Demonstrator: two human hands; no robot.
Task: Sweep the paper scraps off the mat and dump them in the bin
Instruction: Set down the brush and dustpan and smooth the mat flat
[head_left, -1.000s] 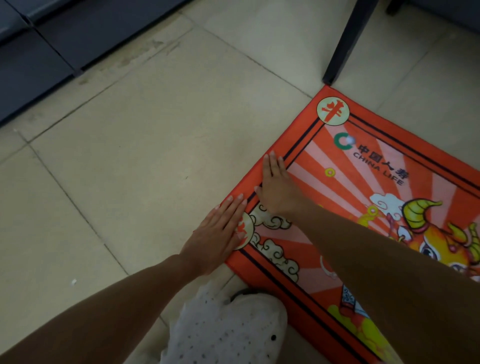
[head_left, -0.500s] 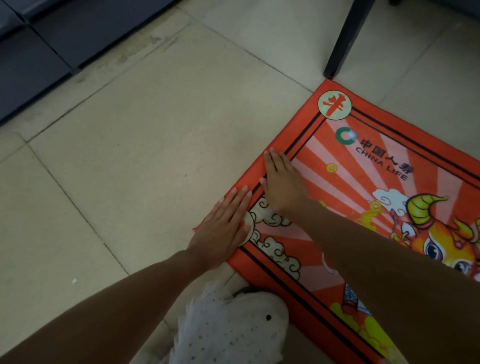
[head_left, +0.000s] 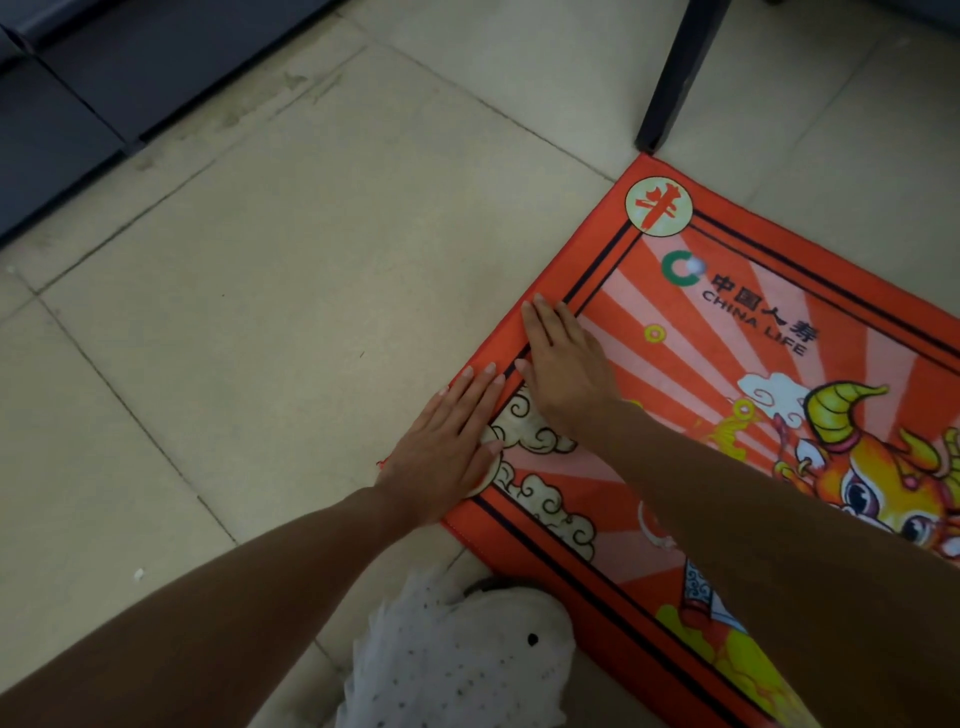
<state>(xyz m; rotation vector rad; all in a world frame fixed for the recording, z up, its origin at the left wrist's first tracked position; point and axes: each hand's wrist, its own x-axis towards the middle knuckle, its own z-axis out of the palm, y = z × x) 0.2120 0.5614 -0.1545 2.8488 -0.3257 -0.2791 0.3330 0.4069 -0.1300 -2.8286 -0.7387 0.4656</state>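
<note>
- my left hand (head_left: 444, 457) flat, fingers spread, holding nothing, on near-left corner of mat (head_left: 727, 332)
- my right hand (head_left: 563, 371) flat, empty, on left border; mat extends right
- scraps, bin not visible

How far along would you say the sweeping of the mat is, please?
Done: nothing clearly; no gathered scraps or bin show. In hand: the left hand and right hand lie flat, open, on the orange mat at its edge. Left: a white speck by the logo, then dumping.

Orange printed mat (head_left: 769, 322) (flat) on tiles
</note>
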